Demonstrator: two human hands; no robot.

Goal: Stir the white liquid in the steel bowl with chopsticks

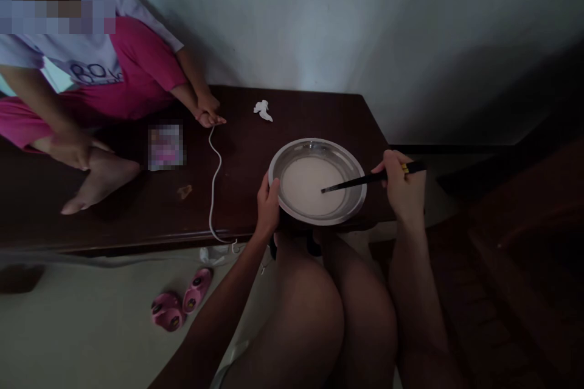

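Note:
A round stainless steel basin (311, 148) rests near the front edge of the dark wooden bench, with a whitish, milky-looking content (301, 185) inside. My left hand (268, 203) grips its left rim, thumb on top and fingers curled round the outer side. In my right hand (404, 185), beyond the right rim, is a pair of black chopsticks (353, 182) with gold bands. They slant down to the left, and their tips meet the whitish content right of its middle. Whether the tips sink beneath the surface is hard to tell.
A person in pink trousers (137, 55) sits on the bench (246, 164) at left. A white cable (211, 194) crosses it; crumpled tissue (263, 110) lies behind the basin. Pink clogs (168, 311) are on the floor. A wall (319, 30) stands behind.

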